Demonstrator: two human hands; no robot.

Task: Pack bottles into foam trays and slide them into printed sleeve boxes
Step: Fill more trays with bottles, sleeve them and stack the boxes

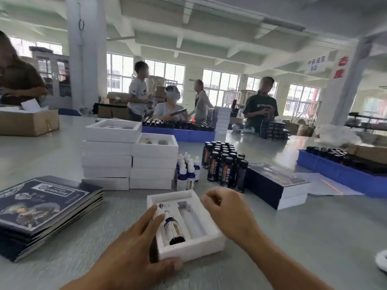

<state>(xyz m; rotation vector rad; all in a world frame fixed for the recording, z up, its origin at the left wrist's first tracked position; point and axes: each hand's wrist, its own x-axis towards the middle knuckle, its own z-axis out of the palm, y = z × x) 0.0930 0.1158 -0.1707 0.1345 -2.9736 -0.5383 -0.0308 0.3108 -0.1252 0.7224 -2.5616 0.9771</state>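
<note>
A white foam tray (pixel 209 239) lies on the grey table in front of me. One small dropper bottle (pixel 173 229) lies in its left slot; the right slot is bare. My left hand (pixel 136 245) holds the tray's left side, fingers straight along it and the thumb at its near edge. My right hand (pixel 226 208) hovers over the tray's right side with fingers loosely curled, holding nothing. Behind the tray stand white-capped dropper bottles (pixel 188 170) and dark tall bottles (pixel 225 164). Flat printed sleeves (pixel 44 204) are stacked at the left.
Stacks of white foam trays (pixel 129 158) stand behind the work spot. Packed dark boxes (pixel 274 187) sit to the right. Blue crates of bottles (pixel 343 170) line the right and back. A cardboard box (pixel 27 122) is far left. Several people work around the table.
</note>
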